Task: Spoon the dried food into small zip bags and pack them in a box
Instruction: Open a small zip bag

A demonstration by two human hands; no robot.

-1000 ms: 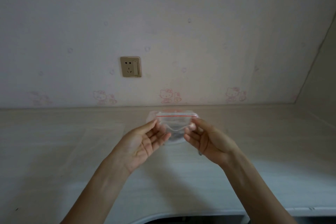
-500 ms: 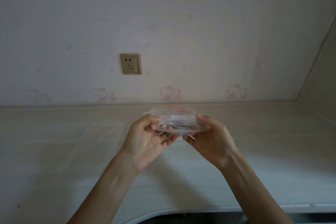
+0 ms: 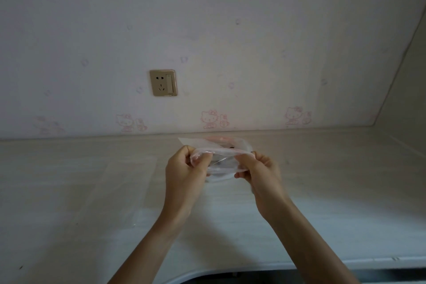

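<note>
Zip bag [image 3: 221, 157] between left hand [image 3: 184, 175], right hand [image 3: 262, 175], above table [image 3: 322, 191]

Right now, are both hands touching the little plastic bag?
Touching. The head view shows the left hand and the right hand each pinching an end of the clear zip bag above the table.

No readable text, numbers or brand names anywhere in view. Wallpaper [image 3: 207, 30] carries only faint pink cartoon cat figures, no lettering legible. Wall socket [image 3: 163, 83] shows plain pin holes and a switch, no marking that can be made out. Clear zip bag [image 3: 221, 157] bears a red line along its seal, no print on it.
</note>
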